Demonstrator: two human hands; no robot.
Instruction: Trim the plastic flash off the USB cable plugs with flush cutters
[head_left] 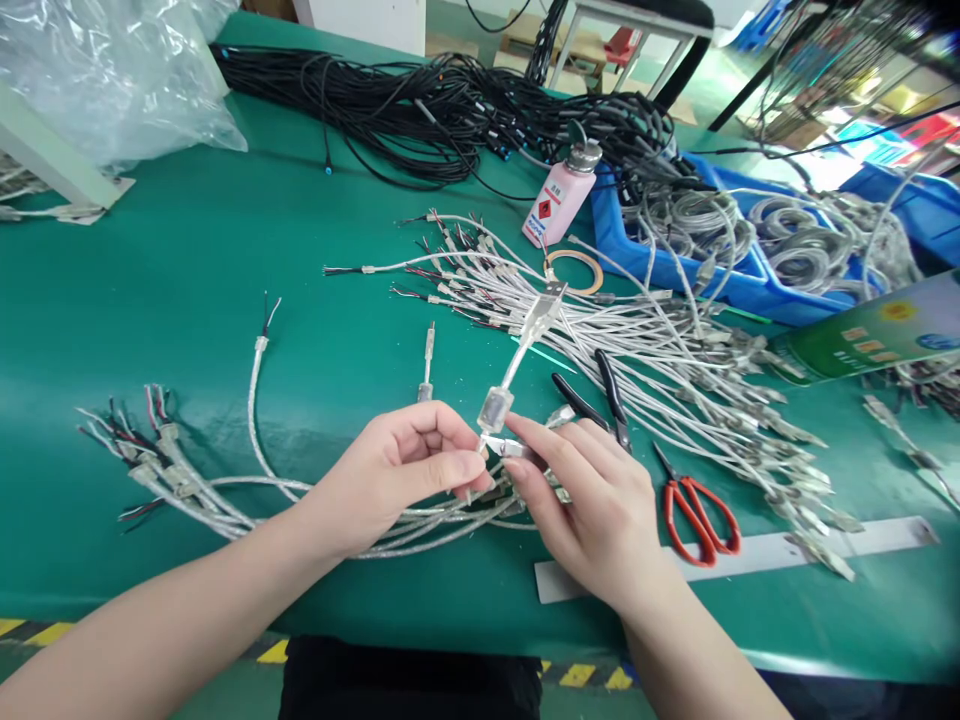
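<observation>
Near the middle of the bench, my left hand (420, 470) pinches a clear-jacketed cable just below its square translucent block (495, 409). From that block a short length runs up to a flat metal-tipped connector (543, 312). My right hand (589, 495) is closed just to the right, thumb and forefinger around a small silvery piece (513, 450) that lies close to the block; whether it joins the same cable is unclear. Beneath both hands passes a bundle of pale cables (420, 530), its stripped wire ends (150, 440) fanned out at the left. A short connector piece (428, 360) lies behind my left hand.
Right of my hands lie black-handled pliers (613, 395), red-handled scissors (694, 515) and a steel ruler (862, 540). Behind them spread many pale cables (600, 330), a pink bottle (562, 200), a tape ring (574, 270), blue bins (622, 240), a green can (877, 330) and black cables (375, 110).
</observation>
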